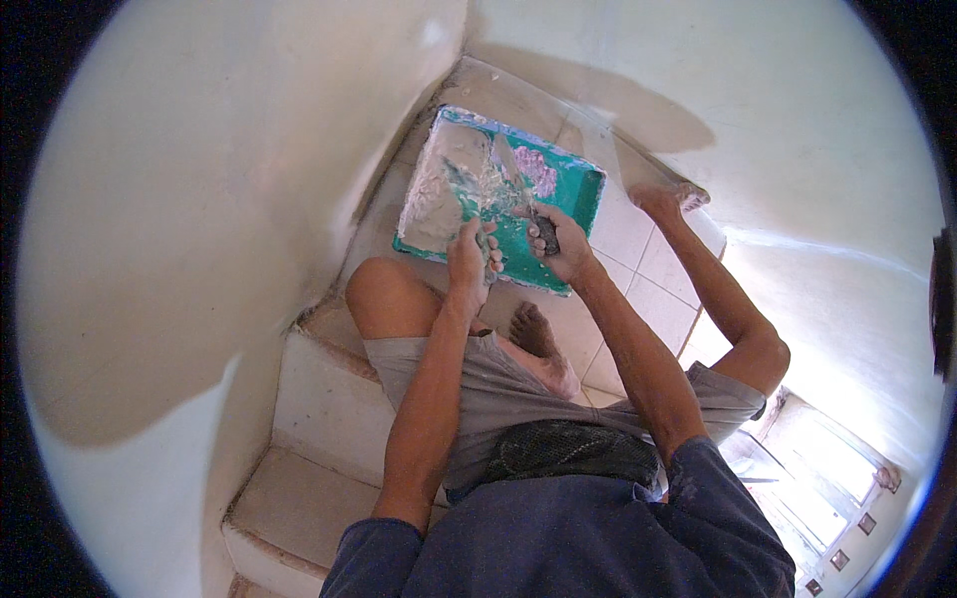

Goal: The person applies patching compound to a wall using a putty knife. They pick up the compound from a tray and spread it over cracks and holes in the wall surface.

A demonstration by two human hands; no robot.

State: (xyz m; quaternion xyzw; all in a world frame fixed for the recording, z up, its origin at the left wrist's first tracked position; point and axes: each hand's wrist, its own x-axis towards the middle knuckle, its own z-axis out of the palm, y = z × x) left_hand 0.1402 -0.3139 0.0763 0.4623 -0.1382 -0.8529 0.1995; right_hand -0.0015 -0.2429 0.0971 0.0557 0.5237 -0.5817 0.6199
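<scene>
A teal plastic tray [581,189], its rim crusted with dried filler, rests on the tiled landing in front of me. Pale, wet putty [436,197] covers its left part, and a pinkish patch of filler [535,171] lies toward the far side. My right hand [568,251] is closed around the dark handle of a putty knife [512,162], whose smeared blade reaches over the tray's middle. My left hand [467,267], at the tray's near edge, grips a second tool by its greenish handle [484,245]; its working end is hard to make out against the putty.
Plastered walls [199,179] rise close on the left and at the far right. Tiled steps [299,498] drop away at the lower left. My bare feet [533,329] are on the tiles around the tray. Bright light comes from an opening [817,478] at the lower right.
</scene>
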